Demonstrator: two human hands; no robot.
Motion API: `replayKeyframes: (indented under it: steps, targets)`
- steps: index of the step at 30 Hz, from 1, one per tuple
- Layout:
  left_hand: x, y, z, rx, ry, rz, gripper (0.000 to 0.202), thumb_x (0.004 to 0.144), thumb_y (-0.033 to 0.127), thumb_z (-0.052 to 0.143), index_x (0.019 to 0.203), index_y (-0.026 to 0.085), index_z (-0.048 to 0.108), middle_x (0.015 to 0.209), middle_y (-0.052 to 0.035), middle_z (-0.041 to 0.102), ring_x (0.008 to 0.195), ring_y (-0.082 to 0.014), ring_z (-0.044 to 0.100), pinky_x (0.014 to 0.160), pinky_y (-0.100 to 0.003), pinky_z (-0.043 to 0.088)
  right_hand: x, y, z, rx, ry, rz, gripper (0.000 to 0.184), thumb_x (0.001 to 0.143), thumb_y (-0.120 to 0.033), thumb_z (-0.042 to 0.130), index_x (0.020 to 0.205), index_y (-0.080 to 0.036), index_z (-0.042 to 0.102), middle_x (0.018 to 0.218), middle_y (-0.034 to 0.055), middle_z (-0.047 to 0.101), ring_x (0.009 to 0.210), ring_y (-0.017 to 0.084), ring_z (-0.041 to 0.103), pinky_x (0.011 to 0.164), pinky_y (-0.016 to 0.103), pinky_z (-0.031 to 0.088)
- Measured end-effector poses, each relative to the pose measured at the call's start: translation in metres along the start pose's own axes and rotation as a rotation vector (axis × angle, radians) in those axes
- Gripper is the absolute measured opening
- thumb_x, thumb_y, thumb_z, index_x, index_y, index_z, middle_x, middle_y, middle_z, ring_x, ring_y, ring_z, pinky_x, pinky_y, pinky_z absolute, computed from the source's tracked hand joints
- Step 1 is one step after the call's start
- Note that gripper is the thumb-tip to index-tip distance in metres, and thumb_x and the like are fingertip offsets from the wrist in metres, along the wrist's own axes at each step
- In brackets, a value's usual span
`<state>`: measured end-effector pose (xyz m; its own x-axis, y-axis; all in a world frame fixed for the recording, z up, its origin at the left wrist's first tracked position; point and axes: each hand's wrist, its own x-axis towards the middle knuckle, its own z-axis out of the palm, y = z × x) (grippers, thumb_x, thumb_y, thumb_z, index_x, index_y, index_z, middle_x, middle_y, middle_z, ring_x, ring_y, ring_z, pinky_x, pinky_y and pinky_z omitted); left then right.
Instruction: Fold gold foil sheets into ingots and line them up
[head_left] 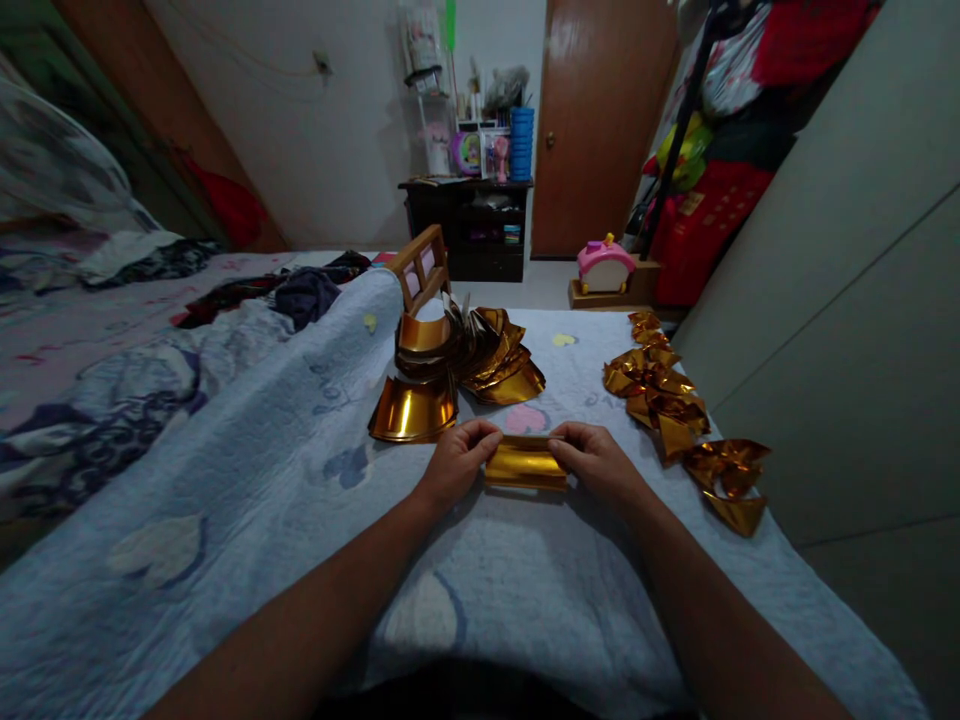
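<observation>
A folded strip of shiny gold paper (523, 465) lies on the light blue blanket (300, 480) in front of me. My left hand (456, 462) pinches its left end with curled fingers. Its right end is gripped the same way by my right hand (596, 460). Just beyond my hands sits a stack of curved gold sheets (450, 370). A row of folded gold paper pieces (675, 405) runs along the blanket's right side.
A small wooden stand (421, 268) rises behind the gold stack. Rumpled bedding and clothes (225, 300) cover the bed at left. A pale wall (847, 300) is close on the right. A dark shelf unit (469, 225), brown door (600, 120) and pink toy (604, 265) stand beyond.
</observation>
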<state>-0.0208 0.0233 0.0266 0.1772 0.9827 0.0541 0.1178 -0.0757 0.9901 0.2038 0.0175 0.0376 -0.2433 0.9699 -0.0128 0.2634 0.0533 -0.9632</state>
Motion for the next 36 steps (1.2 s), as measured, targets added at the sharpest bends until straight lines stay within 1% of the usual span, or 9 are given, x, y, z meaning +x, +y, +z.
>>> replayKeyframes:
  steps: [4, 8, 15, 21, 24, 29, 32, 36]
  targets:
    - [-0.001, 0.002, 0.000, 0.040, -0.009, 0.037, 0.023, 0.084, 0.038, 0.064, 0.077, 0.016, 0.067, 0.070, 0.0007, 0.058, 0.064, -0.0123, 0.050, 0.064, -0.024, 0.041, 0.000, 0.001, 0.000, -0.007, 0.010, 0.023, 0.027, 0.080, -0.042, 0.061, 0.074, -0.017, 0.068, 0.065, 0.0006, 0.058, 0.061, 0.014, 0.050, 0.056, 0.026, 0.038]
    - [-0.002, 0.003, -0.001, 0.071, -0.011, 0.051, 0.023, 0.085, 0.037, 0.062, 0.077, 0.016, 0.066, 0.071, 0.0007, 0.059, 0.065, -0.0126, 0.051, 0.066, -0.024, 0.042, 0.000, 0.002, 0.000, 0.006, 0.000, 0.026, 0.027, 0.080, -0.042, 0.063, 0.077, -0.016, 0.070, 0.070, 0.0026, 0.063, 0.066, 0.015, 0.053, 0.058, 0.026, 0.039]
    - [-0.002, 0.003, -0.001, 0.107, -0.018, 0.080, 0.023, 0.087, 0.036, 0.060, 0.076, 0.016, 0.065, 0.071, 0.0005, 0.060, 0.066, -0.0130, 0.052, 0.066, -0.024, 0.042, 0.000, 0.003, 0.000, 0.006, -0.003, 0.032, 0.025, 0.080, -0.042, 0.062, 0.076, -0.017, 0.066, 0.068, 0.0007, 0.059, 0.062, 0.014, 0.050, 0.056, 0.025, 0.037]
    - [-0.003, 0.000, -0.001, 0.244, -0.015, 0.090, 0.025, 0.090, 0.036, 0.056, 0.076, 0.017, 0.064, 0.072, -0.0003, 0.061, 0.069, -0.0147, 0.055, 0.068, -0.026, 0.042, 0.000, 0.003, 0.002, -0.057, 0.041, 0.007, 0.022, 0.082, -0.038, 0.058, 0.075, -0.018, 0.064, 0.067, -0.0001, 0.059, 0.062, 0.013, 0.050, 0.057, 0.025, 0.038]
    - [-0.005, 0.001, 0.000, 0.352, -0.024, 0.103, 0.025, 0.092, 0.035, 0.052, 0.078, 0.017, 0.064, 0.073, -0.0003, 0.063, 0.069, -0.0155, 0.057, 0.069, -0.026, 0.042, 0.001, 0.005, 0.005, -0.188, 0.069, 0.002, 0.022, 0.085, -0.035, 0.054, 0.075, -0.018, 0.063, 0.067, 0.0001, 0.061, 0.063, 0.014, 0.053, 0.060, 0.025, 0.039]
    - [-0.006, -0.002, 0.002, 0.605, -0.052, 0.129, 0.023, 0.094, 0.029, 0.050, 0.080, 0.018, 0.065, 0.076, -0.0016, 0.068, 0.073, -0.0173, 0.062, 0.070, -0.028, 0.041, 0.000, 0.005, 0.012, -0.575, 0.091, -0.007, 0.019, 0.090, -0.025, 0.052, 0.083, -0.018, 0.068, 0.077, 0.0037, 0.070, 0.072, 0.017, 0.062, 0.068, 0.027, 0.039]
    - [-0.005, -0.006, 0.003, 0.741, -0.059, 0.147, 0.020, 0.094, 0.025, 0.051, 0.083, 0.019, 0.066, 0.080, -0.0029, 0.069, 0.076, -0.0185, 0.063, 0.072, -0.030, 0.042, 0.000, 0.002, 0.018, -0.765, 0.087, 0.042, 0.019, 0.093, -0.025, 0.053, 0.089, -0.019, 0.070, 0.085, 0.0062, 0.075, 0.079, 0.019, 0.066, 0.070, 0.028, 0.037]
    - [-0.004, -0.009, 0.004, 0.825, -0.029, 0.216, 0.018, 0.093, 0.022, 0.053, 0.081, 0.018, 0.066, 0.084, -0.0048, 0.066, 0.083, -0.0199, 0.063, 0.077, -0.031, 0.044, 0.000, -0.002, 0.023, -0.927, 0.073, 0.068, 0.020, 0.097, -0.027, 0.052, 0.094, -0.020, 0.070, 0.094, 0.0072, 0.077, 0.086, 0.020, 0.068, 0.069, 0.028, 0.035]
